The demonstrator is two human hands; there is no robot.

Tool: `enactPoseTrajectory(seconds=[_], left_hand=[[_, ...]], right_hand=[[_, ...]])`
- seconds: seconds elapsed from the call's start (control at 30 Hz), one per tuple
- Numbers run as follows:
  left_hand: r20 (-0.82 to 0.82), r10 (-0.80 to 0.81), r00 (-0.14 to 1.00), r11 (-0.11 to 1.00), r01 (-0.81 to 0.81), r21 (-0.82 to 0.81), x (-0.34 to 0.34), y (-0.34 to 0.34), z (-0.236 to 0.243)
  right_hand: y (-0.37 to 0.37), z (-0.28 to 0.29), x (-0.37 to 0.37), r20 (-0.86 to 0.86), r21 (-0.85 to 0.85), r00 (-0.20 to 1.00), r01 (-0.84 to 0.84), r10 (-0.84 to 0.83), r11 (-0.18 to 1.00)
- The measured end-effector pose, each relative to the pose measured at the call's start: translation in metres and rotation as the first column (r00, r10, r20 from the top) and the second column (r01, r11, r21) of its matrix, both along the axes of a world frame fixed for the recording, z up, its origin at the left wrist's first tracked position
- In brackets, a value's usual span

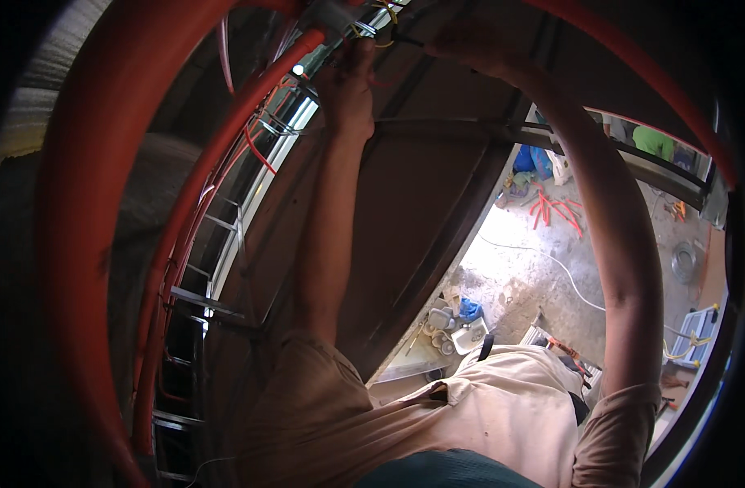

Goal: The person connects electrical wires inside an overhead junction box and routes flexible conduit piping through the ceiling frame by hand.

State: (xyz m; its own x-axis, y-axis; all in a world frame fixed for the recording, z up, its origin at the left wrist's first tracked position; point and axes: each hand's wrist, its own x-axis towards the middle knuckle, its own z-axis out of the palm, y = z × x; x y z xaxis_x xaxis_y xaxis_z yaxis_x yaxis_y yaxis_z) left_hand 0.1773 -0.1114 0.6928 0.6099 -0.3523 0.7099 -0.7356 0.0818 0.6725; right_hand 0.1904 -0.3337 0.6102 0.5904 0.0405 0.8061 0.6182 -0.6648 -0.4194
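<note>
Both my arms are raised toward the top of the view. My left hand (350,89) is closed beside a grey box (333,15) at the end of an orange pipe (263,85); what its fingers hold is lost in shadow. Just right of it, thin yellow wires (382,41) loop out. My right hand (474,50), dim against the dark panel, is closed on a thin dark length (411,41) that points left toward the wires. Whether that is a tool or a cable I cannot tell.
Thick orange pipe (80,228) curves down the left, beside a metal cable tray (218,220). Dark brown panels (413,195) and beams lie under my arms. Through an opening far below show the floor (527,260), orange pipe offcuts (551,210), containers and a blue stepladder (694,333).
</note>
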Motion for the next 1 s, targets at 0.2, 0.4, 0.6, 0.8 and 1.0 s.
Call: enactPoseTrajectory(seconds=[0.2, 0.4, 0.6, 0.8, 1.0], left_hand=[[0.035, 0.047, 0.998, 0.999, -0.047, 0.027, 0.001, 0.015, 0.005], [-0.015, 0.075, 0.997, 0.996, -0.074, 0.046, 0.014, 0.019, 0.005], [-0.033, 0.047, 0.998, 0.998, -0.046, 0.036, 0.015, 0.009, -0.001], [-0.020, -0.010, 1.000, 0.998, 0.011, 0.057, 0.020, 0.013, 0.001], [-0.015, 0.038, 0.999, 0.996, -0.036, 0.087, 0.019, 0.002, -0.004]], right_hand=[[0.026, 0.015, -0.026, -0.293, 0.217, 0.953, -0.008, 0.073, 0.976], [0.026, 0.015, -0.017, -0.187, 0.013, 0.975, 0.126, -0.121, 0.992], [0.013, 0.008, -0.019, -0.031, -0.127, 0.974, 0.220, -0.226, 0.967], [0.016, 0.012, -0.026, -0.049, -0.045, 0.981, 0.184, -0.186, 0.982], [0.006, 0.002, -0.023, 0.018, -0.086, 0.978, 0.208, -0.207, 0.974]])
